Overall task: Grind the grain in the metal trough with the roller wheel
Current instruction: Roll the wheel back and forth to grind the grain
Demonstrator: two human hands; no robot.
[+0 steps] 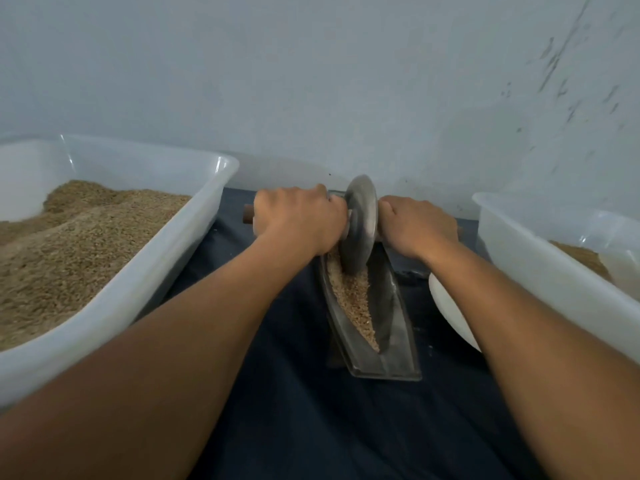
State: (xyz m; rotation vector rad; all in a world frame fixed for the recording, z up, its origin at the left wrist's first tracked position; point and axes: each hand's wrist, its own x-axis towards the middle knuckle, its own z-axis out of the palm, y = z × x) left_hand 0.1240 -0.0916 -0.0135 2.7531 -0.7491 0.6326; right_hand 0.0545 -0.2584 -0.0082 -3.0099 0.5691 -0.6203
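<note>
Grinding is under way: the left hand (pixel 298 220) and right hand (pixel 415 226) each have fingers curled round the wooden handle (pixel 248 214) on either side of the roller wheel (pixel 360 225), which stands at the far end of the metal trough (pixel 391 344) on a dark cloth (pixel 294 393). Grain (pixel 353 299) lies along the channel, seemingly only partly crushed. Next, I judge, comes an even pull toward the near end.
</note>
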